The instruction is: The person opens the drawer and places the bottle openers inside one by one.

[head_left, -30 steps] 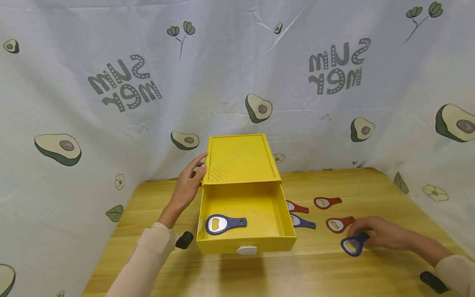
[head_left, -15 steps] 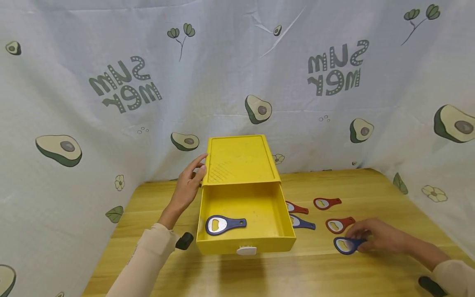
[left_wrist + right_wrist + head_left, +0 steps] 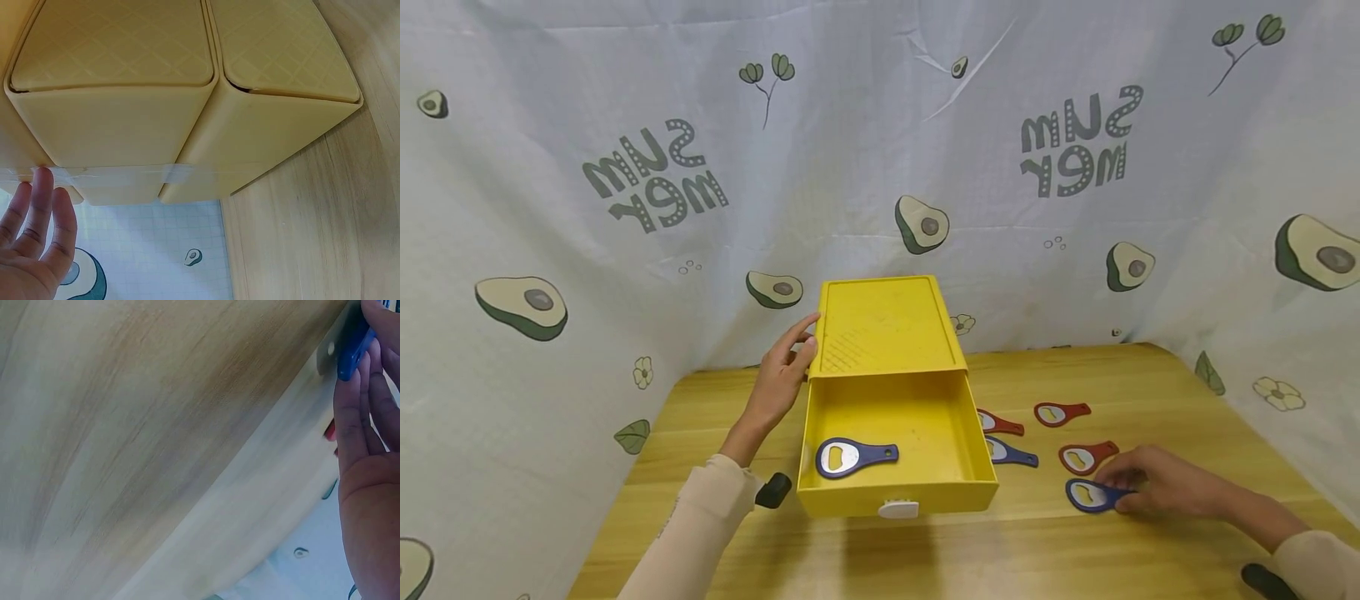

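Note:
A yellow drawer box (image 3: pixel 887 325) stands on the table with its drawer (image 3: pixel 898 497) pulled out. My left hand (image 3: pixel 778 379) rests against the box's left side; in the left wrist view its extended fingers (image 3: pixel 42 200) touch the taped wall. Inside the drawer lies a blue bottle opener (image 3: pixel 853 457). On the right, my right hand (image 3: pixel 1172 482) pinches the handle end of another blue bottle opener (image 3: pixel 1086 495), whose head points left, at the tabletop. Its blue handle (image 3: pixel 354 356) shows between thumb and fingers in the right wrist view.
Red bottle openers lie right of the box: one farther back (image 3: pixel 1060 412), one (image 3: pixel 1086 456) just beyond the held opener. Partly hidden by the drawer are a third red opener (image 3: pixel 1003 423) and a blue one (image 3: pixel 1013 452). A printed curtain (image 3: pixel 850 167) hangs behind the table.
The blue opener in my right hand has swung from pointing toward me to pointing left, lying flatter beside the red one. My left hand and the box have stayed in place.

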{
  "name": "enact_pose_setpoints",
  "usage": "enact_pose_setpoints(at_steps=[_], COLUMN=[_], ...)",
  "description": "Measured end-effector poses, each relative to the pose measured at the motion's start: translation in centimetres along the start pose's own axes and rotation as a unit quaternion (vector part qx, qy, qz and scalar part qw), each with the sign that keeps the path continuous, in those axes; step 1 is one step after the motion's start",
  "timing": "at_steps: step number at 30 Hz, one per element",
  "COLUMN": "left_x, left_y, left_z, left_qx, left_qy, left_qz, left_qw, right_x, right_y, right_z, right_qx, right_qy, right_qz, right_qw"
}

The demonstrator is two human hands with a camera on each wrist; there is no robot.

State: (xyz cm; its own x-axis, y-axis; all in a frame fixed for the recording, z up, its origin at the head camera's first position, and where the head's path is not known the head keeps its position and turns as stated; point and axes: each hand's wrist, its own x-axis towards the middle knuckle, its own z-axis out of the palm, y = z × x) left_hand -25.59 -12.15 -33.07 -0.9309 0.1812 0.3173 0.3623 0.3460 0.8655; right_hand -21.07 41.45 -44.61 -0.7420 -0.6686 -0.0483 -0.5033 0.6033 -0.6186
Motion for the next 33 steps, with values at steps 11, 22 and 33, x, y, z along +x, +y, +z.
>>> enact_pose_setpoints(at_steps=[11,22,33], left_x=[0.0,-0.1,0.2], left_y=[0.0,-0.1,0.0], left_z=[0.2,0.0,-0.2], left_qx=[0.006,-0.002,0.000], left_qy=[-0.001,0.001,-0.004], left_qz=[-0.007,-0.009,0.001], left_qw=[1.0000,1.0000,1.0000], right_x=[-0.2,1.1,2.4], right_y=[0.1,-1.0,-3.9], right_z=[0.2,-1.2,-2.7], right_qx=[0.004,-0.058,-0.077], right_qy=[0.016,0.069,0.120], right_qz=[0.011,-0.036,-0.027], right_qw=[1.000,0.995,0.989])
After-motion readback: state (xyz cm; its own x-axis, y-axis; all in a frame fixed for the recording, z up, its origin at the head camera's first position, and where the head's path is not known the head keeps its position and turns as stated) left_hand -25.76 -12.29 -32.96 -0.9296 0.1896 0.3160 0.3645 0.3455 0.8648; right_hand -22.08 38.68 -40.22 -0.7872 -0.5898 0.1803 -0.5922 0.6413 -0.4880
